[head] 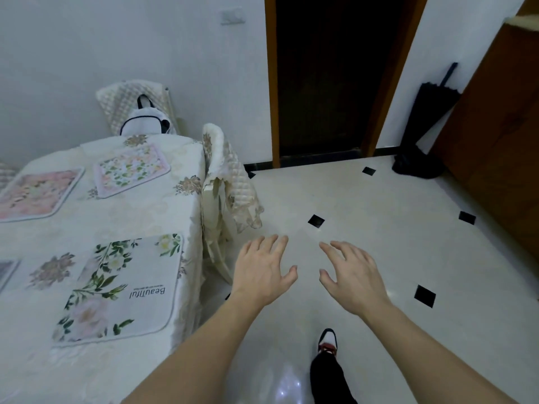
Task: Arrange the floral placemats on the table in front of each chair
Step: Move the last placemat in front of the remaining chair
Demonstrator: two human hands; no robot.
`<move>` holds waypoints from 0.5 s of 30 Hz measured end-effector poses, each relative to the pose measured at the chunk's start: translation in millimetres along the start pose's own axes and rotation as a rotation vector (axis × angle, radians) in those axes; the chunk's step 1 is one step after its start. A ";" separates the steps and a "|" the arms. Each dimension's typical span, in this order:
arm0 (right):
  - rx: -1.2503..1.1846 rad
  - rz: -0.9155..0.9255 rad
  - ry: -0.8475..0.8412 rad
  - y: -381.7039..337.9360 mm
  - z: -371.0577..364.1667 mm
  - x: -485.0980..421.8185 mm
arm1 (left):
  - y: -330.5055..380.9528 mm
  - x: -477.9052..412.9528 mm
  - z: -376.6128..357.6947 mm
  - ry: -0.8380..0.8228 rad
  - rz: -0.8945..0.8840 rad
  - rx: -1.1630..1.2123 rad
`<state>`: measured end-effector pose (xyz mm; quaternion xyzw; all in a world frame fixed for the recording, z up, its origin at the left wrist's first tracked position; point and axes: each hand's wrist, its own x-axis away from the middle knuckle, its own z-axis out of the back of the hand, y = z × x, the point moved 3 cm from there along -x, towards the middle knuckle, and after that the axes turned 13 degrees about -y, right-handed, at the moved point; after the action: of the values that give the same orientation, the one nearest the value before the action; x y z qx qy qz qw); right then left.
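Three floral placemats lie flat on the cloth-covered table (137,208). The nearest, white with green leaves and the word "Beautiful" (122,290), sits by the table's right edge. A pink-bordered one (131,169) lies at the far right corner, and a pink one (38,193) lies further left. A corner of another mat (7,271) shows at the left edge. My left hand (262,272) and my right hand (350,278) hover empty over the floor, to the right of the table, fingers spread.
A covered chair (227,182) stands against the table's right side. Another chair holding a white backpack (145,121) is at the far end by the wall. A dark doorway (335,77), a folded black umbrella (423,126) and a wooden door (501,112) lie ahead. My foot (328,342) is on the tiled floor.
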<state>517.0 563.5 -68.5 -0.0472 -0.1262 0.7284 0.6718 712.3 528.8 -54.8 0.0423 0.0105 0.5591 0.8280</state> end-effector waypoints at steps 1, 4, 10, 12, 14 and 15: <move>0.008 0.014 -0.002 7.1 4.2 -21.5 | -2.8 -18.6 -0.8 -0.003 0.009 -0.006; 0.014 0.053 0.012 31.5 22.9 -91.5 | -13.7 -82.8 0.9 -0.013 0.038 -0.027; -0.014 0.116 -0.005 72.9 61.2 -220.1 | -34.1 -220.5 27.0 -0.038 0.115 -0.081; 0.000 0.140 -0.006 83.0 69.4 -257.5 | -38.5 -256.4 35.3 -0.013 0.146 -0.082; 0.002 0.157 -0.012 89.5 76.0 -292.3 | -42.5 -284.9 38.4 -0.015 0.159 -0.081; 0.000 0.166 -0.015 90.6 78.6 -307.5 | -45.4 -296.2 38.4 -0.022 0.165 -0.078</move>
<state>439.3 243.5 -46.1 -0.0521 -0.1268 0.7818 0.6083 645.7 235.2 -29.1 0.0167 -0.0240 0.6250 0.7801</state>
